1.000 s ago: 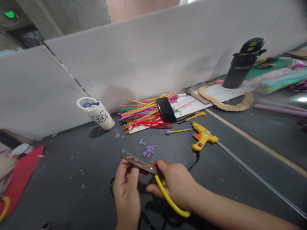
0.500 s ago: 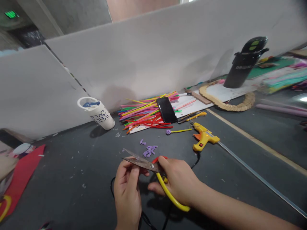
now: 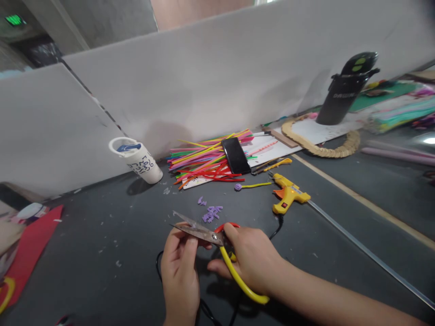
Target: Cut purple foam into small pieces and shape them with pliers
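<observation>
My right hand (image 3: 251, 256) grips a pair of scissors (image 3: 204, 232) by its handles, one yellow and one red. The worn metal blades are parted and point left, over the fingers of my left hand (image 3: 181, 267). The left thumb and fingers are pinched together just below the blades; whatever they hold is hidden or too small to make out. Beyond the blades, short purple clippings (image 3: 212, 214) lie in a loose pile on the dark table. Behind them rests a yellow stem with a small purple head (image 3: 238, 186).
A yellow glue gun (image 3: 288, 194) with a long clear stick (image 3: 370, 260) lies to the right. Toward the wall are colourful pipe cleaners (image 3: 200, 158), a black phone (image 3: 235, 155), a white cup (image 3: 144, 165), a braided ring (image 3: 306, 145) and a black bottle (image 3: 341, 99). Red paper (image 3: 34, 258) is at left.
The scissors have shifted very slightly left in my right hand's grip. My left hand stays pinched in nearly the same spot.
</observation>
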Motion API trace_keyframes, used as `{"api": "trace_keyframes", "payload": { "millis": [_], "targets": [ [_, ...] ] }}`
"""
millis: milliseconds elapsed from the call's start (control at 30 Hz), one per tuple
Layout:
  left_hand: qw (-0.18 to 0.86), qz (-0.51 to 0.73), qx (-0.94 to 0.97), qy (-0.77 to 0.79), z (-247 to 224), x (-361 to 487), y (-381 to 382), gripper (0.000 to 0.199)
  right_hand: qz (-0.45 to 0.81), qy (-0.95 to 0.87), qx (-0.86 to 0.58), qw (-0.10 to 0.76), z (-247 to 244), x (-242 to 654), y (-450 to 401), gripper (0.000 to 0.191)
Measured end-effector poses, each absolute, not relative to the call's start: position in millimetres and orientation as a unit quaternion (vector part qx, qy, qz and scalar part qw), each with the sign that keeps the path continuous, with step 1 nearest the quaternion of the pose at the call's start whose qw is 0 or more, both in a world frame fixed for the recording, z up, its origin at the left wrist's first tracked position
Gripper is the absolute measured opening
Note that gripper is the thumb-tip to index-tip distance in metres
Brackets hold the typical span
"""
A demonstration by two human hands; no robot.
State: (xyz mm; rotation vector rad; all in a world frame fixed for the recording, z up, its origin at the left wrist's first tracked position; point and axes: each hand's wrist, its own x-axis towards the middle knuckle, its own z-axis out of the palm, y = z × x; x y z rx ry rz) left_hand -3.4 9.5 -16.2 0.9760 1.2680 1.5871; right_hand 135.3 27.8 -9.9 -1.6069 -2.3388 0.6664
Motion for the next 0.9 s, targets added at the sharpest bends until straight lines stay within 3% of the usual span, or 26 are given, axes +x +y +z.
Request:
{"api": "trace_keyframes", "payload": {
  "millis": [567,800,900],
  "targets": [
    [0.414,0.637,0.388,0.521,-12,-6,12,0.006,0.202,-0.793,-0.565,0.107,-9,137,31,0.049],
    [0.451,0.644,0.366,0.498,-11,-6,14,0.003,0.207,-0.805,-0.534,0.155,-9,145,35,0.052],
    [0.49,0.633,0.35,0.487,-9,-6,14,0.004,0.233,-0.796,-0.53,0.179,-12,146,35,0.045]
  ]
}}
